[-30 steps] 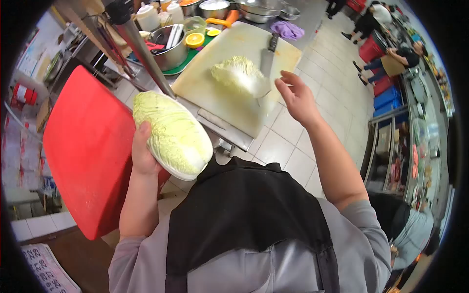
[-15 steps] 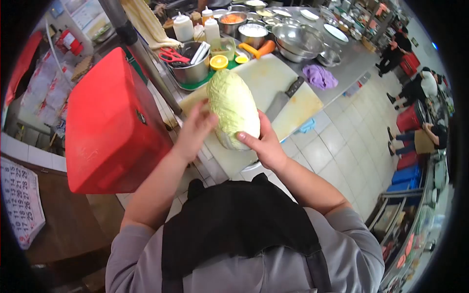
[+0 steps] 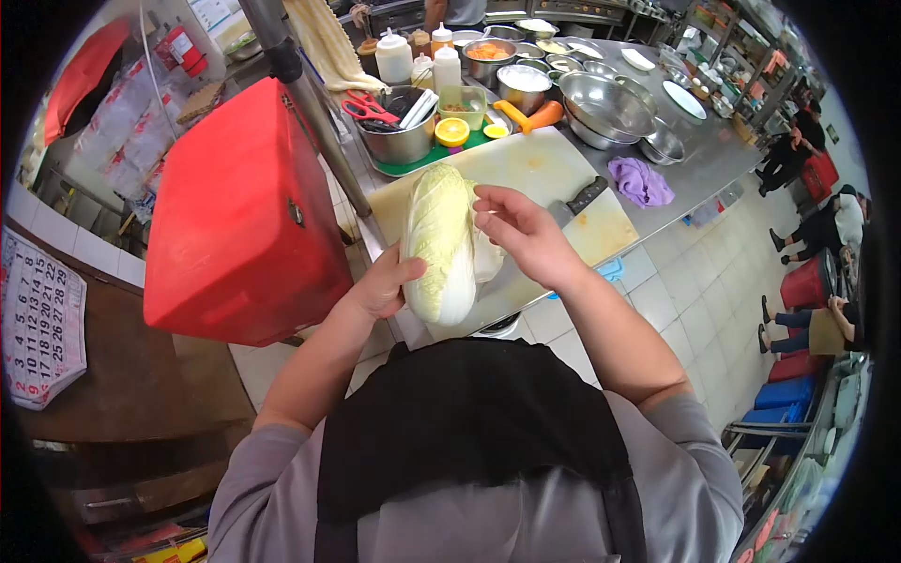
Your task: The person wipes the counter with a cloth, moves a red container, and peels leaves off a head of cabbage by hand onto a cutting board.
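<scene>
A pale green-yellow napa cabbage point(image 3: 436, 249) is held up over the cutting board, its white stem end toward me. My left hand point(image 3: 383, 283) grips its lower left side, thumb across the front. At the upper right side, the bent fingers of my right hand point(image 3: 530, 235) pinch the edge of an outer leaf. A pale leaf part point(image 3: 488, 258) stands out from the cabbage below that hand. Behind my right hand, a knife point(image 3: 588, 194) lies on the cutting board point(image 3: 540, 169), its blade mostly hidden.
Beyond the board stand a metal pot point(image 3: 399, 141) holding red scissors, a halved orange point(image 3: 452, 132), a peeler point(image 3: 511, 114), a carrot point(image 3: 546, 114) and metal bowls point(image 3: 610, 103). A purple cloth point(image 3: 641, 181) lies to the right. A big red box point(image 3: 235, 225) stands left. Several people are at far right.
The cabbage has been turned, showing its white ribs. My left hand has closed on its side, while my right hand has left its lower side and moved up to a leaf edge.
</scene>
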Available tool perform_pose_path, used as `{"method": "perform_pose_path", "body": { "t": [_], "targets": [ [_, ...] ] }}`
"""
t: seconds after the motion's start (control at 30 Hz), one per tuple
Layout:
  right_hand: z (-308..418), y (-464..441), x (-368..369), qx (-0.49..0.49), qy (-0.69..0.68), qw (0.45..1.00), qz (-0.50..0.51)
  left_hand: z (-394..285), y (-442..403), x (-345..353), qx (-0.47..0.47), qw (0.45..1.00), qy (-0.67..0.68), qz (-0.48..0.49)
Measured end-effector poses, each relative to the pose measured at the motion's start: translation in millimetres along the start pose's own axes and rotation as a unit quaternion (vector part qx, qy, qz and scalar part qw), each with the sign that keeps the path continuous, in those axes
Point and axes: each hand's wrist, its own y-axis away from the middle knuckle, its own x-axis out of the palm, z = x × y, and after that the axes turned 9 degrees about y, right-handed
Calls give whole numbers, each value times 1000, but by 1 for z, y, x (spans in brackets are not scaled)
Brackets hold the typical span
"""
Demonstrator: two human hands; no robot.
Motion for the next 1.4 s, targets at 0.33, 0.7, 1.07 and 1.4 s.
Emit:
{"method": "perform_pose_path", "body": {
  "t": [0.33, 0.7, 1.07, 1.4],
  "targets": [
    [-6, -12, 18, 12, 75, 997, -20, -15, -7, -13, -33, 998, 31, 43],
    [-13, -5, 27, -43, 49, 994, -93, -24, 1, -23, -57, 997, -34, 24],
    [-27, -1, 32, 94, -37, 989, -109, -13, 4, -46, -134, 982, 115, 69],
    [-52, -4, 34, 131, 32, 985, -106, -4, 1, -43, -107, 984, 130, 54]
  ]
}}
